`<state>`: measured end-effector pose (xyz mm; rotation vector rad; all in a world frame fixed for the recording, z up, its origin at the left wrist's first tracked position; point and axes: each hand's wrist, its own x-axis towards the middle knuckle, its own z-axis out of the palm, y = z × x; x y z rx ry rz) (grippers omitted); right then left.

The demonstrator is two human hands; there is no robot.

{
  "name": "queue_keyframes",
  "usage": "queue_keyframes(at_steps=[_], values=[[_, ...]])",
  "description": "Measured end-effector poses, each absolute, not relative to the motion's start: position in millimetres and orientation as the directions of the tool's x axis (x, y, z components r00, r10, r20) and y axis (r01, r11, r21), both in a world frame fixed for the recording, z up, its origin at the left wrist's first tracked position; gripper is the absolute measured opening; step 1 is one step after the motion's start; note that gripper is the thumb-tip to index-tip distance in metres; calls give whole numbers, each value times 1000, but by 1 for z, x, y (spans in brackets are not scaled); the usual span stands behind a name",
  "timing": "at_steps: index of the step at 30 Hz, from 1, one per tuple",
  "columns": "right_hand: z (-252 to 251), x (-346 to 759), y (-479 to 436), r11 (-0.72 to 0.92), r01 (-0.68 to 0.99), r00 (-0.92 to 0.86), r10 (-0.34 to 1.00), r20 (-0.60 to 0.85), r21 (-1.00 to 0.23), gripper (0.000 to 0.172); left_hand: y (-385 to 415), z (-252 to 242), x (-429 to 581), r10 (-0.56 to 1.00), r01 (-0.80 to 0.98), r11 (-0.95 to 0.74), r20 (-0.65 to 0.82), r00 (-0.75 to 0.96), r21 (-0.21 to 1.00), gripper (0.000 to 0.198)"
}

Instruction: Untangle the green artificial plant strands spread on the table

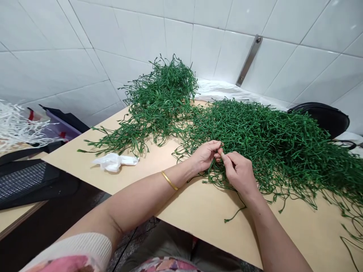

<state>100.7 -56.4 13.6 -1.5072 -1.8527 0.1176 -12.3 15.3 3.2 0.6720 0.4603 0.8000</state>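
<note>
My left hand (204,155) and my right hand (238,172) meet over the tan board (198,211), fingertips pinched together on thin green plastic stems (216,166) at the near edge of a big green pile (272,143). A gold bangle (169,180) circles my left wrist. A second, taller heap of the same green stems (159,98) lies farther back on the left, apart from both hands. One loose stem (235,213) lies on the board below my right wrist.
A crumpled white plastic scrap (115,161) lies on the board to the left. White tiled walls rise behind. A black bag (323,117) sits at the right, white shredded strips (17,126) and dark items at the far left.
</note>
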Motion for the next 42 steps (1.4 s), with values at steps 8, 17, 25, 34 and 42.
queue_keyframes(at_steps=[8, 17, 25, 34, 42], values=[[9, 106, -52, 192, 789, 127, 879, 460, -584, 30, 14, 3, -13, 788, -495, 474, -101, 607, 728, 17], [15, 106, -58, 281, 683, 297, 737, 607, -674, 26, 11, 4, -11, 805, -470, 460, -131, 579, 754, 20], [17, 99, -58, 319, 765, 64, 827, 559, -559, 23, 10, 5, -8, 859, -531, 396, -97, 503, 749, 22], [11, 103, -53, 89, 855, 236, 810, 537, -511, 31, 5, 4, -8, 803, -479, 422, -72, 592, 770, 27], [11, 108, -53, 179, 513, 380, 830, 408, -840, 17, 3, 5, -9, 777, -409, 388, -54, 627, 826, 22]])
